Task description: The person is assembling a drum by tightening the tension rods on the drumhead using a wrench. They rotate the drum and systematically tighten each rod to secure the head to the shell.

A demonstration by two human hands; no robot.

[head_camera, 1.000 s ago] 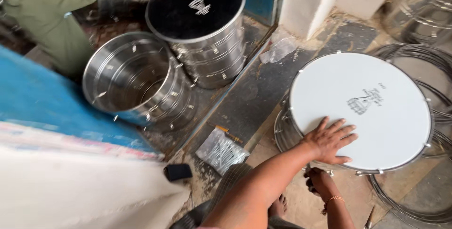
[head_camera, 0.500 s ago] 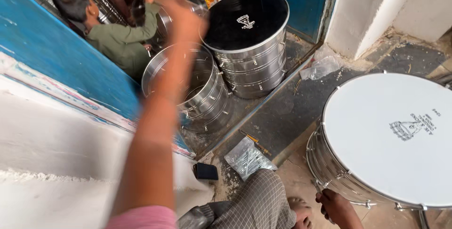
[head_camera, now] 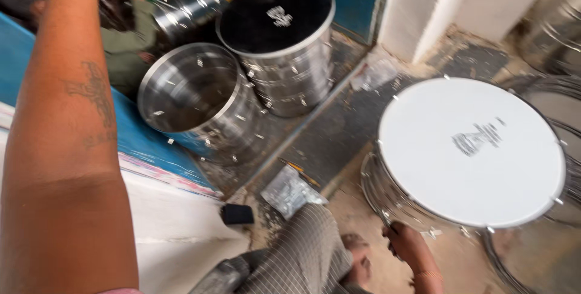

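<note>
the right hand (head_camera: pixel 404 241) is seen pressed against the metal side of a drum (head_camera: pixel 472 149), low on its near edge; its fingers are curled onto the shell, though whether they are closed around a fitting cannot be told through the blur. just above and to the right of that hand the drum's white skin is spread out flat, ringed by a shiny hoop with small lugs. the left arm (head_camera: pixel 66 137) is raised far to the left of the grip, a dark tattoo shown on the forearm; the left hand itself is cut off by the top edge, so its state cannot be told. just left of the right hand a knee in checked cloth (head_camera: pixel 302 258) is seen, with a crumpled clear plastic bag (head_camera: pixel 289 191) on the floor beyond it. further up and left, well apart from the grip, a bare steel drum shell (head_camera: pixel 193 97) stands open, touching a second shell capped with a black skin (head_camera: pixel 275 16). a person in a green shirt (head_camera: pixel 124 52) is partly seen behind the shells.
</note>
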